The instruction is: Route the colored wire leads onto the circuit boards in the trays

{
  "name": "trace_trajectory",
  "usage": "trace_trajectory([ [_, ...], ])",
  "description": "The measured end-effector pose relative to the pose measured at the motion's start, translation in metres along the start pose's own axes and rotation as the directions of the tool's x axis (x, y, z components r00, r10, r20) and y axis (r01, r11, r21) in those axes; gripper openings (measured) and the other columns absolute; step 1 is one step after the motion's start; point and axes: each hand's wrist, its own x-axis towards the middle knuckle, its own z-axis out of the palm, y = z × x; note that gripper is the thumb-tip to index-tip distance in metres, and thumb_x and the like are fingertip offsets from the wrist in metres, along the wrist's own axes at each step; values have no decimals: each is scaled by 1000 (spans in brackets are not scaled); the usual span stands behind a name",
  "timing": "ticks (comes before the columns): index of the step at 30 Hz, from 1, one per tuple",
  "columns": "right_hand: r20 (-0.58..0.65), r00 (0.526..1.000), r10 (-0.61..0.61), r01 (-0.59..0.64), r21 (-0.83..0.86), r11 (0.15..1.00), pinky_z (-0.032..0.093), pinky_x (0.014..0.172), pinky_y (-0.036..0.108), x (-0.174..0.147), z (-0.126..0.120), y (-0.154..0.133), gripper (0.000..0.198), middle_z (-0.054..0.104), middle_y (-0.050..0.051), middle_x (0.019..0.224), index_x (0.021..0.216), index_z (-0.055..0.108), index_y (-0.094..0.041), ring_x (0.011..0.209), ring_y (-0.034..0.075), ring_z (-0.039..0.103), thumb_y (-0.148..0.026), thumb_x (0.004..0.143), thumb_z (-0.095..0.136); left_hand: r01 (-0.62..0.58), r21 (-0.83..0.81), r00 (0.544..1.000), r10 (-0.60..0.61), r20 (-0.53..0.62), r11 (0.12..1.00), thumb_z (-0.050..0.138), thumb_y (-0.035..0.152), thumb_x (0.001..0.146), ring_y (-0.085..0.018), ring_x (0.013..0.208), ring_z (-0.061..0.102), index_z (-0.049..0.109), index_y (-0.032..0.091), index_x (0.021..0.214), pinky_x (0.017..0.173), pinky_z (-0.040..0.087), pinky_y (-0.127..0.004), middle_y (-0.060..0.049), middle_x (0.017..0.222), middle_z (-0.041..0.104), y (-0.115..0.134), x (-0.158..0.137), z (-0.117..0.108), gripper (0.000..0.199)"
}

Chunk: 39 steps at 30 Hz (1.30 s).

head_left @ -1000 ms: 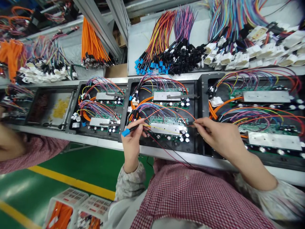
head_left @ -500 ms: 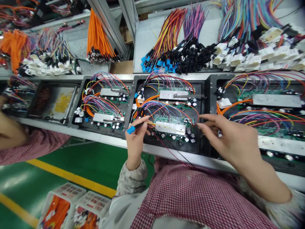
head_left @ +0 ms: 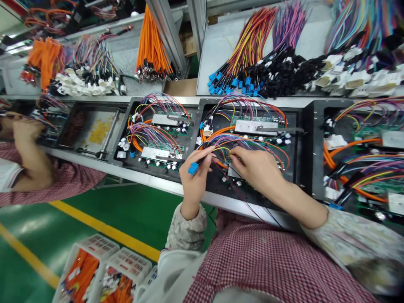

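My left hand [head_left: 195,179] is closed around a wire harness whose blue connector [head_left: 193,168] sticks out to the left below the fingers. A yellow wire [head_left: 222,148] arches from there to my right hand [head_left: 257,168], whose thumb and index finger are pinched at its end. Dark red and black wires hang from the harness over the case's front edge. Beneath my right hand lies a circuit board with a silver metal bar [head_left: 232,171], partly hidden by that hand. Purple, blue and orange wires loop above this board, in the black case [head_left: 292,179].
A second board with a silver bar [head_left: 248,126] sits behind in the same case. More cases stand left and right. Wire bundles with blue connectors [head_left: 235,82] and orange cables [head_left: 151,46] lie on the shelf. A co-worker's arm [head_left: 30,155] is at left; white baskets [head_left: 126,263] stand on the floor.
My right hand has moved left from the red wire at the board's right side to the yellow wire near my left hand. My left hand keeps the harness. The camera view has shifted left.
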Motion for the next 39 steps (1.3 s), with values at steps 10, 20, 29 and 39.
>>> trace_trajectory([
  [10,-35,999,-21,21,5,1000,30,53,30,3,11,3,32,74,5,70,95,73,-22,56,19,63,-30,95,43,23,-15,1000,-23,13,1000,67,26,93,-15,76,73,77,26,108,53,55,-21,-4,93,74,-7,1,-4,18],
  [20,105,994,-40,42,-17,999,27,48,29,-61,-26,6,26,68,0,60,91,71,-23,48,16,60,-36,95,49,14,-24,1000,-15,-4,1000,68,24,93,-13,74,73,77,27,108,51,52,-19,-2,91,75,-4,4,-2,18],
  [29,-243,941,234,-269,-122,955,30,50,28,-98,-56,79,40,71,4,68,89,71,-20,54,18,62,-47,101,44,49,-31,998,-51,-44,998,71,28,91,-14,74,75,77,24,104,51,55,-18,-2,89,73,-5,8,4,15],
  [39,-127,977,174,-185,-80,979,31,53,29,-93,-35,86,38,71,4,72,94,76,-21,64,19,64,-42,101,45,91,-59,996,-92,-12,994,73,28,89,-12,65,74,76,23,103,50,53,-17,-1,82,76,1,9,4,15],
])
